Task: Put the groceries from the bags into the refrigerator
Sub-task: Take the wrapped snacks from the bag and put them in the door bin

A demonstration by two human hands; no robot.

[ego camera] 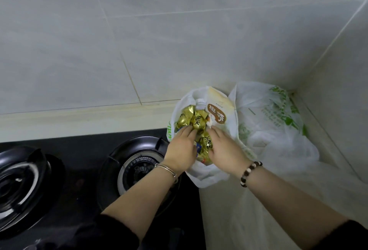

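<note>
White plastic, thin and printed in green, makes up the front bag (201, 176), which sits open on the pale worktop (219, 220) right at the edge of a black gas hob (83, 150). We look down into its mouth. Crumpled gold foil packets (191, 119) fill the near side, and a cream packet (219, 110) with a brown label stands behind them against the far wall of the bag.

Both of our hands are at the opening. Our left hand (180, 150), a silver bangle (167, 169) on its wrist, lies with its fingers fairly straight on the gold foil, so its grip is apart. Our right hand (227, 148), wearing a bead bracelet (250, 173), touches the foil from the other side. Its fingertips bend near a scrap of white plastic, and we cannot tell whether its grip is closed on anything.

A second bag (278, 130) of the same kind slumps just beside the first, in the corner of the tiled wall (139, 31). One burner (137, 168) lies under our left wrist.
</note>
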